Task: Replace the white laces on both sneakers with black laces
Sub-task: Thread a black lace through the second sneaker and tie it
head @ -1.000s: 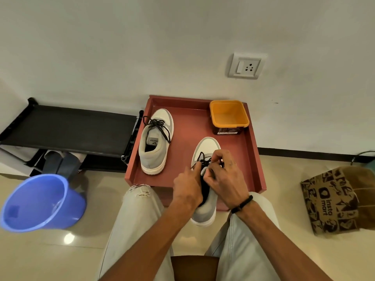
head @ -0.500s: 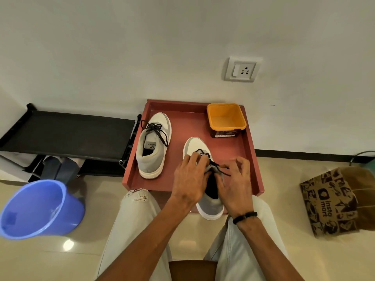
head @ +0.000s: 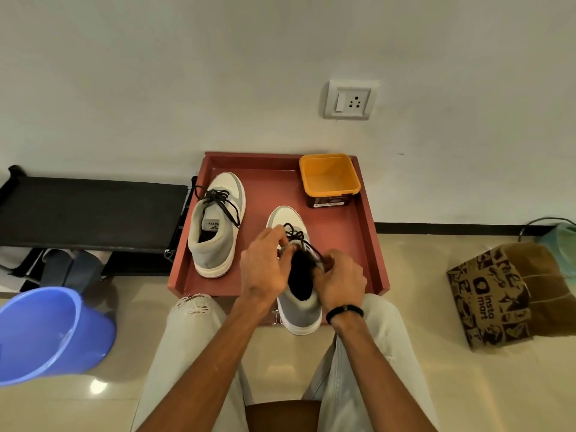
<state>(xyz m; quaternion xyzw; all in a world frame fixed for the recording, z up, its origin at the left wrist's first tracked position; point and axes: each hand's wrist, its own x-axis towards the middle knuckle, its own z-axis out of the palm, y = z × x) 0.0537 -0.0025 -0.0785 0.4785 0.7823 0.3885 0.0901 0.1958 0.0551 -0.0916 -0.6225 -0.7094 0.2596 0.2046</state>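
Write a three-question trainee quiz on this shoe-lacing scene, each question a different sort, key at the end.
1. True or false: the sneaker at the left of the red tray already carries black laces.
2. Multiple choice: the orange container stands at the tray's A) near left corner B) far right corner C) centre.
3. Fill in: both hands work at the ____ of the near sneaker.

Key
1. True: the left sneaker shows a black lace across its front.
2. B.
3. Collar: the left hand and right hand grip the near sneaker at its opening, beside its black laces.
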